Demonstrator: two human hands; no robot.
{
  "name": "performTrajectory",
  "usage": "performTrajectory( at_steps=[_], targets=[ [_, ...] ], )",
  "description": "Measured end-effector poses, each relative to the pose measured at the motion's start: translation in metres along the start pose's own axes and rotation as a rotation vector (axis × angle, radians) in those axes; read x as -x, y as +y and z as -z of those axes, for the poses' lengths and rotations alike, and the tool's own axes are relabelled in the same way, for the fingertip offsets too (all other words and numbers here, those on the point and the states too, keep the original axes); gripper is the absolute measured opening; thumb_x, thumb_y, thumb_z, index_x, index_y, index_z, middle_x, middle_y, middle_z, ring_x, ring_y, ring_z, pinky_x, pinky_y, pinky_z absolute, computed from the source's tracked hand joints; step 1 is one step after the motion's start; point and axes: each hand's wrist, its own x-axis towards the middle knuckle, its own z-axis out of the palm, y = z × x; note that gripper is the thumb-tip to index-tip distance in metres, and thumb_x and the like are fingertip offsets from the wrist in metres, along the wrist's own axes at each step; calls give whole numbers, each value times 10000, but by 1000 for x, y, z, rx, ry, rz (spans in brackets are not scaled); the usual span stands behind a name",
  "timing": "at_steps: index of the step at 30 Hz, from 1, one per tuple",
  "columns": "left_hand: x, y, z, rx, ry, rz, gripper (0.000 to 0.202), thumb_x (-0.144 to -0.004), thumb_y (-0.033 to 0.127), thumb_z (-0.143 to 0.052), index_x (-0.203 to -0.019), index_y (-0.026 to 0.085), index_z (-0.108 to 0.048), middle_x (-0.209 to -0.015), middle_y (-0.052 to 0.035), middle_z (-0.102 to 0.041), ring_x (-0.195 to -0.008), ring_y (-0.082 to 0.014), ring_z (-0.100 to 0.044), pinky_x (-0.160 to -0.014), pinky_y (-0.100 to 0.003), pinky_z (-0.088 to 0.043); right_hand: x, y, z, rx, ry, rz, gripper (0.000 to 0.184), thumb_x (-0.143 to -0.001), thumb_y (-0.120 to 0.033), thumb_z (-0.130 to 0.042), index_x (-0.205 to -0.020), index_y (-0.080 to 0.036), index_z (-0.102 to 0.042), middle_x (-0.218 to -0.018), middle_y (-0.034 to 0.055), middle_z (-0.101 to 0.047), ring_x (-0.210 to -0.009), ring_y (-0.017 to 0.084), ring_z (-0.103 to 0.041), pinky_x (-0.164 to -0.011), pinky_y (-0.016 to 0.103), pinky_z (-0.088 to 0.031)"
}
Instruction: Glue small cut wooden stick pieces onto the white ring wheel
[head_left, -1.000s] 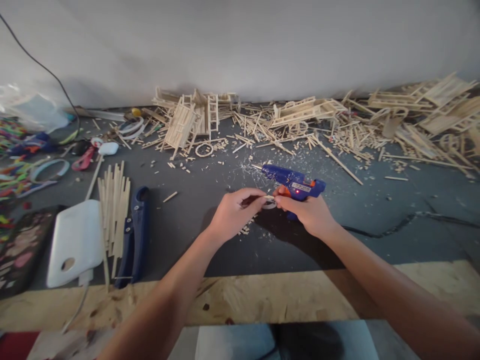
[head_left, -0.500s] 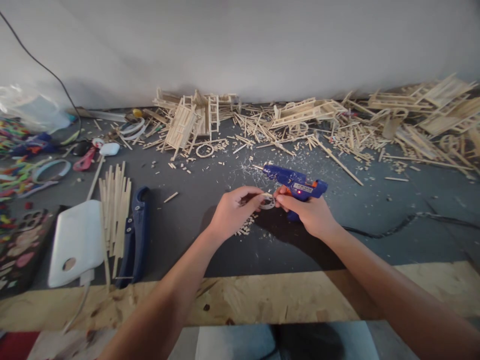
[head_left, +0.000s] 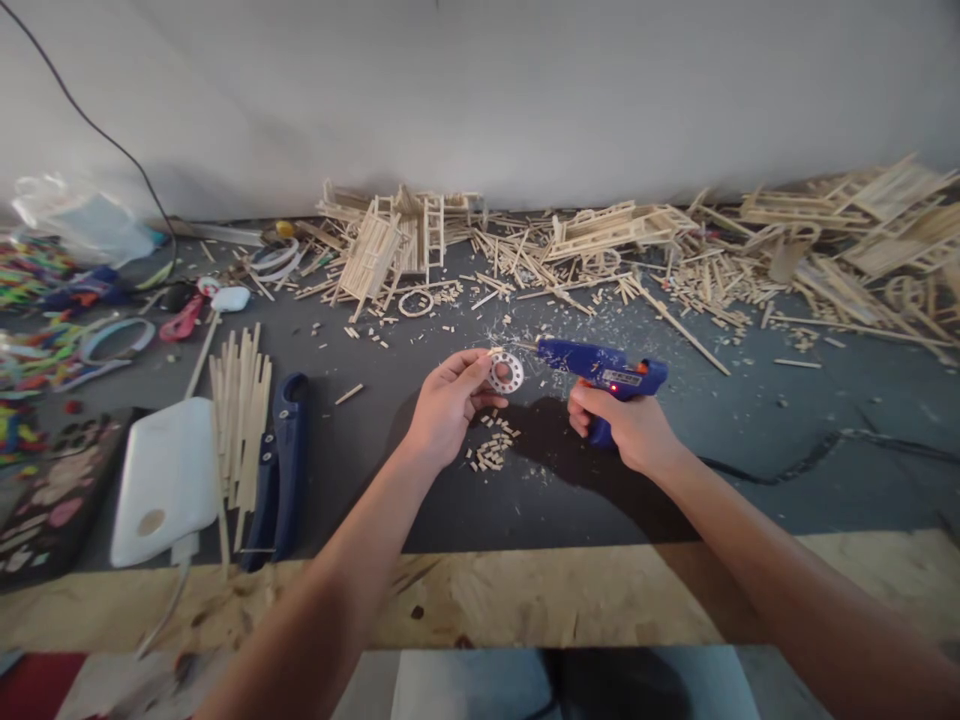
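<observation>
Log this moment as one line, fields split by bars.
left hand: holding perforated ring | right hand: gripping blue glue gun, red light lit | near left hand: small wooden pieces

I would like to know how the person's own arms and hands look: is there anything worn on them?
The left hand and right hand wear no gloves. The left forearm and right forearm are bare, with no sleeve, watch or bracelet visible. Some fingers are hidden, so rings cannot be ruled out.
</observation>
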Motion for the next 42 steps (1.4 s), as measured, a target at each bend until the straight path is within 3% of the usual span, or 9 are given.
performTrajectory(
  at_steps=[7, 19, 42],
  targets=[
    [1, 1, -1, -8, -27, -5, 172, -770, 305, -680, -823, 151, -626, -728, -9, -644, -620, -96, -596, -544, -207, -532, 0, 2, 0, 27, -44, -18, 181, -698, -290, -680, -601, -211, -549, -465, -63, -465, -415, 114, -469, -454, 283, -389],
    [2, 2, -2, -17, -36, -10, 189, -767, 311, -686, -832, 145, -623, -736, -14, -643, -623, -97, -590, -543, -206, -534, -2, 7, 6, 162, -58, 1, 217, -725, -314, -628, -565, -217, -518, -466, -46, -496, -445, 128, -501, -510, 298, -425],
    [0, 0, -2, -1, -37, -30, 175, -763, 296, -687, -829, 143, -634, -729, -20, -644, -626, -108, -597, -521, -208, -542, 1, -4, -3, 135, -25, -63, 203, -649, -314, -614, -557, -223, -459, -449, -72, -427, -419, 116, -491, -496, 298, -414]
  ],
)
